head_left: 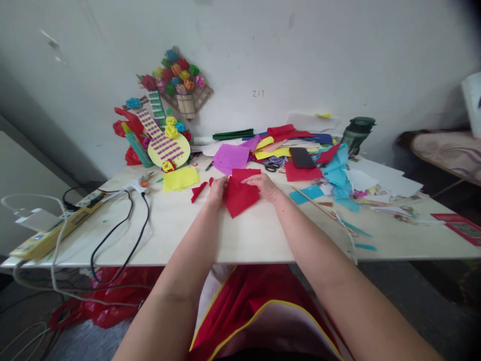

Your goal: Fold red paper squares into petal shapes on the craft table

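Note:
A folded red sheet [242,199], thin like crepe paper or cloth, is between my two hands above the table's middle. Its lower end comes to a point, and a folded flap lies along its top. My left hand [218,191] is closed on the left edge of the sheet. On the other side, my right hand [267,187] grips the upper right edge, its fingers reaching across the flap. Small red scraps [199,192] lie just left of my left hand. A yellow sheet [181,178] is farther left, and a purple sheet [231,157] lies behind the red one.
Black scissors [272,166], a dark phone [302,157] and heaped coloured sheets [281,143] are at the back. Blue scraps [338,173] and a thin stick [319,206] lie right. A green bottle [358,135], paper-flower crafts [169,145], a glue gun [139,184] and a power strip [56,233] surround the area.

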### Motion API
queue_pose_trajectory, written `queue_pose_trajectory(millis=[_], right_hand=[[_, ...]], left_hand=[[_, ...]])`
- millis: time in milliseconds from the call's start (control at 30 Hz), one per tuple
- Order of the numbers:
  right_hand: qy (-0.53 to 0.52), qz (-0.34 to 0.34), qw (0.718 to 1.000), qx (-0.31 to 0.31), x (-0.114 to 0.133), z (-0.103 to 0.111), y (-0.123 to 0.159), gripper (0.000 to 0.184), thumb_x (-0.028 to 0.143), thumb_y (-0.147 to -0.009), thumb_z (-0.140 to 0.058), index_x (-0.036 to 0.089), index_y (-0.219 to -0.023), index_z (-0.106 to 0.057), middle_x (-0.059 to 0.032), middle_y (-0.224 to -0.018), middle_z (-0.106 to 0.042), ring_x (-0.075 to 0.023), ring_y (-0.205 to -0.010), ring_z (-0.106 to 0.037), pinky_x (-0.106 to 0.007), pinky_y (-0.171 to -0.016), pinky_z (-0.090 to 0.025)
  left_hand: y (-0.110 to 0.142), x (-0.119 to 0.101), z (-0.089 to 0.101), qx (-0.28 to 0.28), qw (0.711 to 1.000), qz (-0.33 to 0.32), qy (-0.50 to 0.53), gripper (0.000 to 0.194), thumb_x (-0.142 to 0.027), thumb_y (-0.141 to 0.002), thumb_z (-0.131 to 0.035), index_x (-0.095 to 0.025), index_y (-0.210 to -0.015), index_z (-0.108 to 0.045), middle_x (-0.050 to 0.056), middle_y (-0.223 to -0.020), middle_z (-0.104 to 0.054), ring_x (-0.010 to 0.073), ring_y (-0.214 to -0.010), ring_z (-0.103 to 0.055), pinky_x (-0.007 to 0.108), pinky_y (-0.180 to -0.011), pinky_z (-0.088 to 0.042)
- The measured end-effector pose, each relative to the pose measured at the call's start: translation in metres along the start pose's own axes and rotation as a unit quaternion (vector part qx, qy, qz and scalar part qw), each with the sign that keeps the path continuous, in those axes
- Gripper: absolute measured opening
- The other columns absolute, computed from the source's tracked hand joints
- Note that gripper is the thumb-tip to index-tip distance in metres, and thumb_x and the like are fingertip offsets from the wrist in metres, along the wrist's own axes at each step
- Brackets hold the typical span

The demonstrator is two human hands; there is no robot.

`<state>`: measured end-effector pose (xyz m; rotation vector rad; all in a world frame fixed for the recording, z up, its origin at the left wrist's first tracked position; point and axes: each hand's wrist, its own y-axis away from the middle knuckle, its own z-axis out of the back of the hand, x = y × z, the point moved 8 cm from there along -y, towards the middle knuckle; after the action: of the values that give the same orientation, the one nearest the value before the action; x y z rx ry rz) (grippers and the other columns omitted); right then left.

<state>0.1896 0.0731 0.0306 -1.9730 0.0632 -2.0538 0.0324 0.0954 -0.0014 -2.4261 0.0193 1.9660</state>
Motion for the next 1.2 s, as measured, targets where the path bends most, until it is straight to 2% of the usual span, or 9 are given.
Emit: queue_pose_trajectory(millis=[100, 200, 533, 767, 933, 1033, 1200], right_hand=[[0.004, -0.003, 1.000, 0.005, 0.000, -0.002, 0.000, 0.021, 0.029, -0.057, -0.060, 0.018, -0.068, -0.074, -0.0053, -0.071, -0.070, -0.0191, -0.077, -0.058, -0.032, -0.078, -0.040], [0.003, -0.009, 1.000, 0.017, 0.000, -0.004, 0.000, 0.021, 0.028, -0.057, -0.060, 0.018, -0.067, -0.074, -0.0052, -0.070, -0.070, -0.0201, -0.079, -0.058, -0.033, -0.076, -0.041], [0.012, -0.013, 1.000, 0.021, 0.002, -0.006, 0.002, 0.020, 0.026, -0.057, -0.059, 0.017, -0.067, -0.074, -0.0049, -0.068, -0.068, -0.0193, -0.078, -0.057, -0.031, -0.072, -0.041], [0.003, -0.016, 0.999, 0.036, -0.006, -0.007, -0.001, 0.019, 0.033, -0.060, -0.063, 0.016, -0.062, -0.069, -0.0024, -0.063, -0.064, -0.0146, -0.065, -0.053, -0.028, -0.063, -0.038], [-0.043, -0.043, 0.998, -0.008, -0.016, -0.001, -0.004, 0.021, 0.036, -0.062, -0.066, 0.018, -0.072, -0.063, 0.0041, -0.058, -0.057, -0.0102, -0.055, -0.048, -0.024, -0.056, -0.035], [-0.057, -0.049, 0.997, -0.011, -0.019, -0.002, -0.005, 0.030, 0.046, -0.066, -0.066, 0.018, -0.077, -0.064, 0.0012, -0.065, -0.062, -0.0124, -0.062, -0.054, -0.025, -0.059, -0.039], [-0.065, -0.084, 0.994, 0.022, -0.030, -0.008, -0.006, 0.041, 0.057, -0.067, -0.065, 0.016, -0.074, -0.067, -0.0067, -0.070, -0.067, -0.0193, -0.071, -0.061, -0.031, -0.065, -0.045]], left_hand=[[0.007, -0.007, -0.003, 0.022, 0.999, -0.027, -0.007, 0.032, -0.046, -0.065, -0.066, -0.018, -0.057, -0.053, -0.002, -0.046, -0.049, 0.0110, -0.044, -0.046, 0.024, -0.047, -0.035], [0.010, -0.006, -0.006, 0.048, 0.998, -0.027, -0.029, 0.033, -0.048, -0.063, -0.069, -0.017, -0.060, -0.056, -0.001, -0.049, -0.053, 0.0121, -0.046, -0.049, 0.025, -0.048, -0.037], [0.005, -0.004, 0.001, 0.013, 0.997, -0.027, -0.071, 0.031, -0.046, -0.063, -0.069, -0.019, -0.058, -0.054, -0.002, -0.048, -0.052, 0.0116, -0.044, -0.047, 0.025, -0.046, -0.033], [0.012, -0.009, -0.002, 0.027, 0.997, -0.030, -0.065, 0.033, -0.046, -0.066, -0.066, -0.018, -0.058, -0.051, -0.003, -0.048, -0.052, 0.0097, -0.041, -0.044, 0.023, -0.042, -0.031], [0.011, -0.009, -0.005, 0.040, 0.996, -0.029, -0.075, 0.032, -0.048, -0.066, -0.067, -0.017, -0.065, -0.056, -0.001, -0.053, -0.057, 0.0104, -0.045, -0.048, 0.022, -0.044, -0.035], [0.013, -0.010, -0.007, 0.047, 0.995, -0.027, -0.081, 0.032, -0.047, -0.067, -0.067, -0.017, -0.067, -0.057, -0.001, -0.055, -0.058, 0.0111, -0.048, -0.050, 0.022, -0.046, -0.036], [0.018, -0.014, -0.013, 0.072, 0.992, -0.035, -0.092, 0.031, -0.047, -0.068, -0.067, -0.017, -0.067, -0.059, -0.001, -0.056, -0.057, 0.0114, -0.050, -0.052, 0.022, -0.048, -0.038]])
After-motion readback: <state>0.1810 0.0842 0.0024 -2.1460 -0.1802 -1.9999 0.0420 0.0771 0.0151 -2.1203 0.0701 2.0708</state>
